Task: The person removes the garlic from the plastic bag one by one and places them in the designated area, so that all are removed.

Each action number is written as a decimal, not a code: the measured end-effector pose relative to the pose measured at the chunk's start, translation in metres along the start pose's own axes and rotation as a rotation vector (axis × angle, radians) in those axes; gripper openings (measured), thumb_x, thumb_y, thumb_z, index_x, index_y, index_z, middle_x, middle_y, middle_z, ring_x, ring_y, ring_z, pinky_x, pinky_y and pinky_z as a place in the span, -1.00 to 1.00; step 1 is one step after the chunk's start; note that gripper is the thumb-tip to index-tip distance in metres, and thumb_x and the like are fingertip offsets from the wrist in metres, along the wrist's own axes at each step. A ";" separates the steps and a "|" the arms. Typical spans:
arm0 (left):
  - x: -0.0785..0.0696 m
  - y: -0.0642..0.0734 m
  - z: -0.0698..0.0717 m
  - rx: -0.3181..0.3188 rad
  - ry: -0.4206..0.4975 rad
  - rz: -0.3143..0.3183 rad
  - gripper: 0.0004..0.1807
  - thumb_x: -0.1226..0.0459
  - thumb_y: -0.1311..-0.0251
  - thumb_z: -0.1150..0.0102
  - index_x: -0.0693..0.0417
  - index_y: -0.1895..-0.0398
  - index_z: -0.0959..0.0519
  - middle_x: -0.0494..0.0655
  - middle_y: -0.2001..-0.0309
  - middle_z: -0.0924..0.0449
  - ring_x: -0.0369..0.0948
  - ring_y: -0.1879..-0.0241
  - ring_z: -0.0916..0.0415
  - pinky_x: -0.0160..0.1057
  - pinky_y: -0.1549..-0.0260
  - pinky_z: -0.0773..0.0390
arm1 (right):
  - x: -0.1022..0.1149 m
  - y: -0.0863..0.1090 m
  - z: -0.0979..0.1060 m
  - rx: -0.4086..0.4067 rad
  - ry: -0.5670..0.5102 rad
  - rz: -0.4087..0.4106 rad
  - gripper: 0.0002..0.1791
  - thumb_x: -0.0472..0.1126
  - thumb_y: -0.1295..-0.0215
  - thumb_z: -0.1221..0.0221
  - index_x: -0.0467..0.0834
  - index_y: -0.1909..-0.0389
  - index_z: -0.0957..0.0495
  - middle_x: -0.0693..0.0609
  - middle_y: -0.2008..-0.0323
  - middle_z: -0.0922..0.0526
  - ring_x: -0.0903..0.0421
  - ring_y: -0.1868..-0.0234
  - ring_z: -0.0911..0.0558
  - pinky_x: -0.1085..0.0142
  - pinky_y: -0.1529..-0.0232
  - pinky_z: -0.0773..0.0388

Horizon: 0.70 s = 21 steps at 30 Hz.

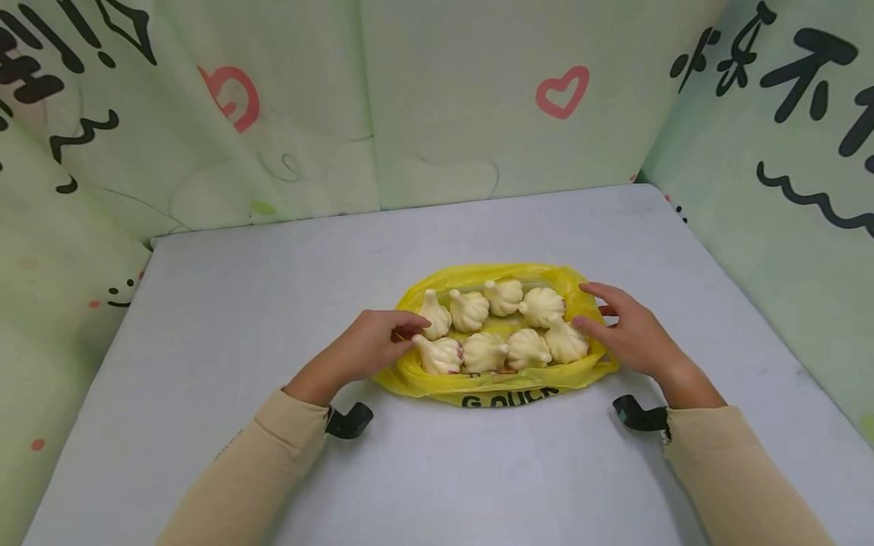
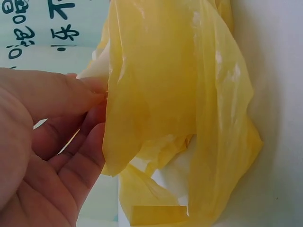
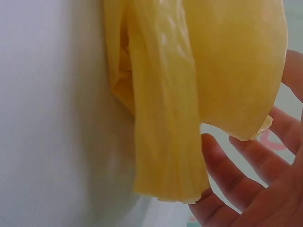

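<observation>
A yellow plastic bag (image 1: 437, 388) lies on the table with its mouth spread wide. Several garlic bulbs (image 1: 470, 311) sit inside it in two rough rows. At the bag's left end my left hand (image 1: 382, 341) pinches the rim between thumb and fingers, close to the nearest bulbs. The left wrist view shows that thumb (image 2: 71, 92) right at the edge of the plastic. Spread loosely around the right end is my right hand (image 1: 624, 330), its thumb over the rim near a bulb. In the right wrist view its fingers (image 3: 232, 182) are extended beside the hanging plastic.
A pale table (image 1: 225, 364) carries the bag. Light green printed cloth (image 1: 451, 152) with hearts and black writing hangs along its back and sides. Black wrist-worn devices (image 1: 350, 421) stick out from both beige sleeves (image 1: 253, 470) above the tabletop.
</observation>
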<state>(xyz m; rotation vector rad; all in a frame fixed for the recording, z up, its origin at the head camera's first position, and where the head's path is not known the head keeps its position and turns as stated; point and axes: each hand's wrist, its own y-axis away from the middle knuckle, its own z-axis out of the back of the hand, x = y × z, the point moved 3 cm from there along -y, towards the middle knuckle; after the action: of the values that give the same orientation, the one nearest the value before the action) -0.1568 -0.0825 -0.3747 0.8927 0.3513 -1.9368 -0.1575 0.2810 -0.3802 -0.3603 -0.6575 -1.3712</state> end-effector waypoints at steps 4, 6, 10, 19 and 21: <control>-0.002 0.001 0.001 -0.004 0.025 -0.003 -0.67 0.39 -0.36 -0.21 0.12 -0.16 -0.63 -0.09 0.05 -0.65 -0.16 0.06 -0.56 -0.22 0.00 -0.57 | 0.000 0.001 0.000 -0.001 0.004 -0.015 -0.19 0.14 -0.47 -0.11 -0.22 -0.54 -0.11 -0.35 -0.48 -0.11 -0.41 -0.30 -0.32 -0.30 -0.20 -0.33; -0.004 0.001 0.001 -0.009 0.041 0.000 -0.67 0.39 -0.36 -0.20 0.13 -0.17 -0.62 -0.08 0.04 -0.64 -0.16 0.05 -0.55 -0.21 -0.01 -0.57 | 0.001 0.001 0.000 -0.003 0.009 -0.024 -0.19 0.16 -0.48 -0.10 -0.21 -0.54 -0.12 -0.36 -0.47 -0.13 -0.41 -0.31 -0.33 -0.30 -0.19 -0.33; -0.007 0.002 0.001 -0.021 0.083 0.008 -0.65 0.38 -0.36 -0.20 0.18 -0.19 -0.57 -0.08 0.07 -0.63 -0.15 0.05 -0.55 -0.21 -0.02 -0.57 | 0.001 0.001 0.000 -0.004 0.016 -0.032 -0.19 0.17 -0.48 -0.08 -0.21 -0.54 -0.12 -0.38 -0.46 -0.15 -0.40 -0.30 -0.34 -0.30 -0.19 -0.34; -0.011 -0.001 -0.004 -0.068 0.145 0.002 -0.72 0.32 -0.33 -0.26 0.21 -0.07 -0.61 -0.12 0.17 -0.63 -0.19 0.13 -0.56 -0.26 0.05 -0.58 | 0.001 0.002 -0.001 -0.008 0.008 -0.043 -0.18 0.18 -0.47 -0.08 -0.20 -0.54 -0.12 -0.38 -0.46 -0.15 -0.39 -0.29 -0.35 -0.30 -0.18 -0.35; -0.010 -0.002 -0.007 -0.068 0.138 0.018 -0.76 0.30 -0.33 -0.27 0.17 -0.02 -0.65 -0.14 0.17 -0.64 -0.20 0.15 -0.57 -0.28 0.08 -0.59 | 0.001 0.001 -0.002 -0.009 0.006 -0.044 -0.18 0.18 -0.47 -0.09 -0.19 -0.55 -0.11 -0.38 -0.46 -0.15 -0.39 -0.29 -0.35 -0.29 -0.17 -0.36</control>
<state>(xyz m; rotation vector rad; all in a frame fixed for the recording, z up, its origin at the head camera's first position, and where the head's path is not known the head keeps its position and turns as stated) -0.1528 -0.0710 -0.3726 0.9839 0.4852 -1.8409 -0.1557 0.2793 -0.3805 -0.3505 -0.6581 -1.4170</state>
